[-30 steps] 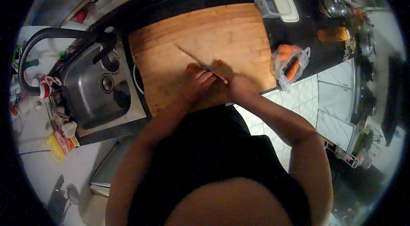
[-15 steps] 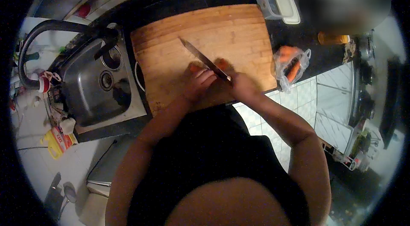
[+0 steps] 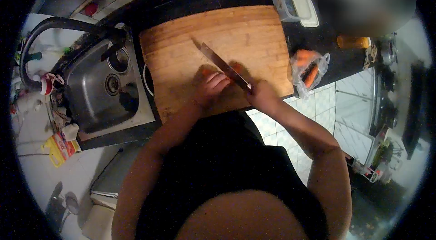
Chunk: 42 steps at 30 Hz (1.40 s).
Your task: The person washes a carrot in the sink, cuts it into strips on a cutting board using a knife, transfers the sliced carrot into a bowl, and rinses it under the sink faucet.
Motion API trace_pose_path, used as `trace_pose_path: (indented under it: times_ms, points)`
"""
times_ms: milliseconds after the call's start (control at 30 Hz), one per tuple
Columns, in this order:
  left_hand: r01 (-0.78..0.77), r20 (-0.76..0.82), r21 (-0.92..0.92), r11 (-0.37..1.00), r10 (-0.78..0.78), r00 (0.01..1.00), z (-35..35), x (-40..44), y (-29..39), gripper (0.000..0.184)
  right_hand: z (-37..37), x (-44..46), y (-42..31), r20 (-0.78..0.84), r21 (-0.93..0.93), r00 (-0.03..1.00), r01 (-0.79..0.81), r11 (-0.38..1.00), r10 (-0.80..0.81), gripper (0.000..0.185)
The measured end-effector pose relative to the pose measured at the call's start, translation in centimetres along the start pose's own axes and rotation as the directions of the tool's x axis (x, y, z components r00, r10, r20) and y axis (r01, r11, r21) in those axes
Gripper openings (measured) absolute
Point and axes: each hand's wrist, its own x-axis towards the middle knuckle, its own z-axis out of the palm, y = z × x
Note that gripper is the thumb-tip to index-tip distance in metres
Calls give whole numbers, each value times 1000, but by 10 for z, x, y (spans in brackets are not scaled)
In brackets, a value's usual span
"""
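A wooden cutting board (image 3: pixel 181 31) lies in front of me. My right hand (image 3: pixel 265 95) is wrapped round the handle of a kitchen knife (image 3: pixel 219 62), whose blade slants up and to the left over the board. Close to the blade's left side, my left hand (image 3: pixel 212 88) has its fingers bent down on a carrot (image 3: pixel 206 71), mostly hidden under them. Orange carrot pieces (image 3: pixel 236 66) lie just right of the blade. Whether the edge touches the carrot, I cannot tell.
Left of the board is a steel sink (image 3: pixel 97 108) with a black faucet (image 3: pixel 59 21). To the right lies a clear plastic bag (image 3: pixel 299 76) with carrots (image 3: pixel 311 76). A plastic container (image 3: pixel 284 2) and its white lid (image 3: pixel 305 8) stand at the back right. An amber jar (image 3: pixel 353 41) lies beyond.
My right hand has drawn the knife slightly back towards me and to the right. My left hand has stayed nearly in place on the carrot.
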Motion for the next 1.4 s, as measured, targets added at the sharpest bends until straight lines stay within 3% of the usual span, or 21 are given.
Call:
trace_pose_path:
  times_ms: [200,400,500,600,700,800,867,933,1000,1033,1067,1133,1300,1333,1367,1400]
  points:
    - [-60,-104,7,998,61,993,10,-6,-7,25,19,4,-10,-101,-170,987,-137,976,121,26]
    - [-33,-139,-118,992,17,990,13,-2,-9,20,3,12,-12,24,-16,999,-28,999,28,23]
    - [-6,-168,-104,995,-11,986,11,-4,-4,20,1,1,-8,-79,-12,996,31,999,-31,33]
    - [-30,-168,-72,997,17,986,7,-3,-3,20,0,7,-7,45,-104,998,58,993,-54,31]
    - [-32,-138,-44,999,26,990,3,-3,-2,21,27,23,-5,-122,-80,992,-36,996,26,30]
    - [-10,-79,17,1000,11,997,-2,3,-3,23,33,31,-6,-47,-12,994,-96,995,96,23]
    - [8,-85,83,997,-1,996,-3,6,4,24,29,29,1,-237,179,968,131,975,-87,23]
    - [30,-47,97,995,-25,999,-9,9,7,25,24,25,10,-262,425,961,202,883,-93,20]
    - [60,-75,124,990,-51,996,-9,8,1,24,24,26,26,-62,711,998,49,701,-6,15]
    - [85,-119,139,987,-69,991,-4,0,-10,23,25,27,34,0,825,999,21,564,-38,14]
    - [113,-162,151,982,-88,983,0,-9,-21,23,26,26,42,-11,824,1000,22,566,-23,13]
    - [193,-64,170,966,-185,981,-54,8,-19,26,14,13,37,-41,824,999,29,565,7,10]
    - [185,-2,308,933,-194,981,-94,34,-27,27,21,6,34,93,941,995,-100,324,37,10]
    - [335,-82,-64,940,-340,937,-87,36,-22,27,20,4,29,123,956,992,-120,267,5,12]
    - [412,-97,-433,802,-496,863,-71,39,-9,28,20,1,24,152,968,988,-143,209,-30,13]
    - [402,-44,-739,541,-635,771,-58,43,3,30,18,-2,17,170,973,984,-158,169,-59,14]
